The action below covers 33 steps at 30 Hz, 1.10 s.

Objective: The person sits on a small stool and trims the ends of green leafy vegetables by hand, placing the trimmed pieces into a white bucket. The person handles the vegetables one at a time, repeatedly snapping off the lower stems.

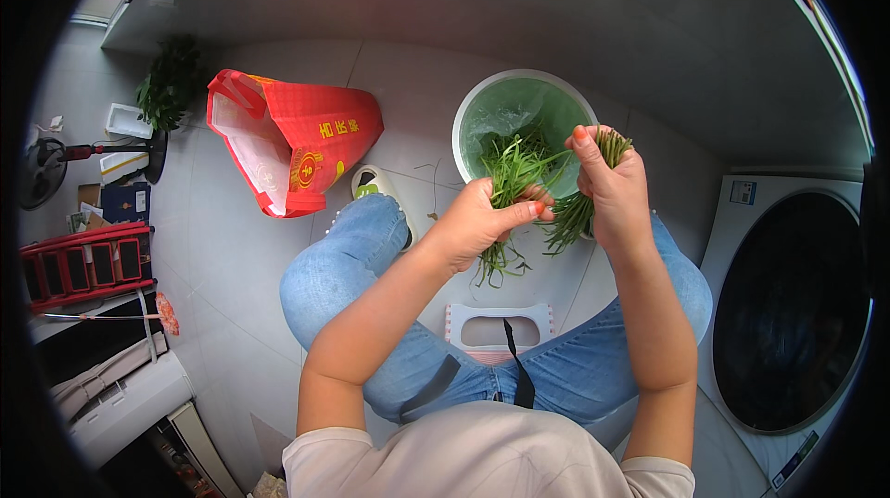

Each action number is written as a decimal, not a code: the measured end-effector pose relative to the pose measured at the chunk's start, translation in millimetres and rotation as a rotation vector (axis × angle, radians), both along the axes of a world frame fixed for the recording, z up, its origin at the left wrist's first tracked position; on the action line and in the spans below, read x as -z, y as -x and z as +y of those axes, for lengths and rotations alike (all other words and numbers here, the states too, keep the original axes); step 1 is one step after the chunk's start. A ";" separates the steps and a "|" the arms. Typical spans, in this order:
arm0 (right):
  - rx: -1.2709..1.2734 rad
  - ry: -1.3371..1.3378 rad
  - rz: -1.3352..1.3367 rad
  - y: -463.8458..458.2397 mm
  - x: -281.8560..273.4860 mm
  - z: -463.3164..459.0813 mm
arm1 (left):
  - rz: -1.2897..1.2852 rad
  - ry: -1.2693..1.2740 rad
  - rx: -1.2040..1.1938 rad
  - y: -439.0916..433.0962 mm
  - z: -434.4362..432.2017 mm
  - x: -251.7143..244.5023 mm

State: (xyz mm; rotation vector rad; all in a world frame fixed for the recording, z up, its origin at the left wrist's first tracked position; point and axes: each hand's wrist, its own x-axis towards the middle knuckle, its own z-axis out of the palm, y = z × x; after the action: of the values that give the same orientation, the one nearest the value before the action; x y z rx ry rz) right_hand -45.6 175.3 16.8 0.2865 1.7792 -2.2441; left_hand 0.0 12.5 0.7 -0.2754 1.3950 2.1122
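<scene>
My left hand [476,220] grips loose green leaves [513,174], whose blades stick out above and below the fingers. In my right hand [615,185] is a bundle of thin green stalks [571,223], with its bunched ends upward and its leafy ends hanging down to the left. Both hands are close together over the near rim of a round bin [464,105] with a white rim and a clear plastic liner. More greens [532,140] lie inside it, partly hidden by the hands. I sit on a low plastic stool [498,314] with my knees apart.
A red gift bag [327,129] lies on its side on the tiled floor, its mouth facing left. At right stands a front-loading machine [786,310] with a dark round door. A folded red step ladder [87,265], a fan [45,171] and a leafy plant [167,84] are at left.
</scene>
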 end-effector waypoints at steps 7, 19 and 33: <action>-0.018 0.005 -0.002 -2.4 3.7 -3.3 | -0.046 0.005 0.003 2.4 -0.2 -1.4; -0.046 0.015 -0.002 -5.6 4.0 -6.7 | -0.092 -0.063 -0.118 2.5 1.2 5.7; 0.146 0.025 0.081 12.0 -4.4 17.0 | -0.058 0.019 -0.033 2.2 -3.5 1.3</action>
State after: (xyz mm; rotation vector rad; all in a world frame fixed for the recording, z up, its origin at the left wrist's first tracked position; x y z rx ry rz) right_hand -57.6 192.3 21.2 0.3350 1.8232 -2.4091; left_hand -2.2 9.1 -0.6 -0.3658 1.3861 2.1018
